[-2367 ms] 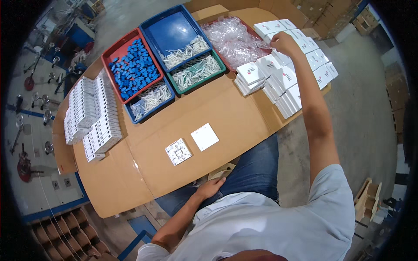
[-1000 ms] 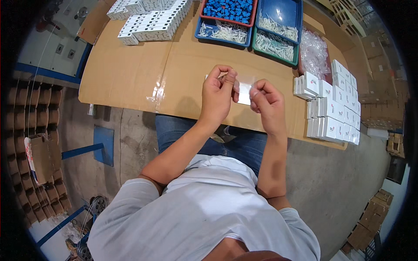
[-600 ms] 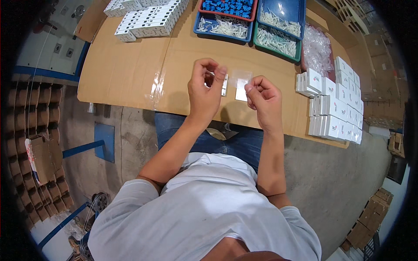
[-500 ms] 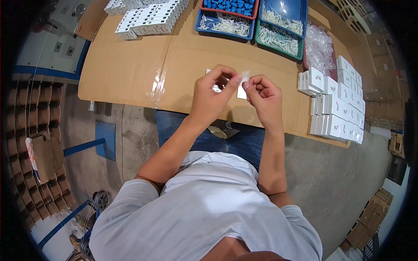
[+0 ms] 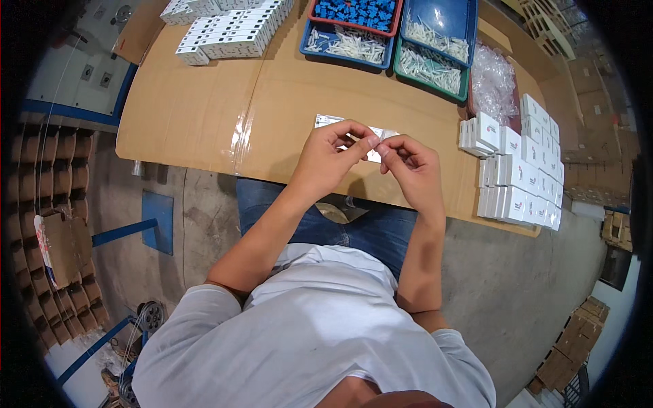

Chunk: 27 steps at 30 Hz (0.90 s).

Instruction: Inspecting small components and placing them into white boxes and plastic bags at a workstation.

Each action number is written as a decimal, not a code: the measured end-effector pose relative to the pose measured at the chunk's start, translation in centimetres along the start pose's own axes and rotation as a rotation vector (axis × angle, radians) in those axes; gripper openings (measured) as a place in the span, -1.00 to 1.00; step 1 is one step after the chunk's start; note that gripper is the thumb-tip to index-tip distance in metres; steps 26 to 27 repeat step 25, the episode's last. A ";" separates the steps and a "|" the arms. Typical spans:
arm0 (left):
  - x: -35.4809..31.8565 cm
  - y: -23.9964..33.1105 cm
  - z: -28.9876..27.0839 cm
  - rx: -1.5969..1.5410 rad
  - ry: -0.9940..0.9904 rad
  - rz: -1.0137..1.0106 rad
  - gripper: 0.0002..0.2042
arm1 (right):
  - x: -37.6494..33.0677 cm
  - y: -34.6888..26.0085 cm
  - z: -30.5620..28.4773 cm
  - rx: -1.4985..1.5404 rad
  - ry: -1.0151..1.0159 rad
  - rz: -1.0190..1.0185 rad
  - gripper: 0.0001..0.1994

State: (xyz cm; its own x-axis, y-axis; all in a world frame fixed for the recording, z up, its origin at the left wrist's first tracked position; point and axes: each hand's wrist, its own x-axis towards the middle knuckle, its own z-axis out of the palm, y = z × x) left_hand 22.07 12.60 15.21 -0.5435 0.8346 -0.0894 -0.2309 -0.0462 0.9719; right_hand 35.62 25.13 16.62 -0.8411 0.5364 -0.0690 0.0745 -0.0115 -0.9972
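My left hand and my right hand meet over the near middle of the table, thumb and forefinger of each pinched together. Between their fingertips is a small clear plastic bag, partly hidden by the fingers. Beneath them lies a flat white printed piece, box or card, I cannot tell which; my left hand covers much of it.
Neat rows of white boxes stand at the far left, and more white boxes are stacked on the right edge. Trays at the back hold blue parts, white plugs and clear bags.
Both hands have drawn closer together and their fingertips now nearly touch. The clear bag, held upright before, now sits lower between them. The view has shifted slightly.
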 end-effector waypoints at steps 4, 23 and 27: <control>-0.1 0.3 0.3 0.142 0.076 0.080 -0.84 | 0.2 -0.1 0.4 -0.016 0.099 -0.033 -0.93; 0.0 -0.7 0.2 0.030 0.064 0.068 -0.86 | 0.3 -0.4 0.4 0.031 0.143 -0.078 -0.79; -0.2 -0.1 0.3 0.212 0.104 0.123 -0.80 | 0.3 0.3 0.0 -0.087 0.105 -0.125 -0.78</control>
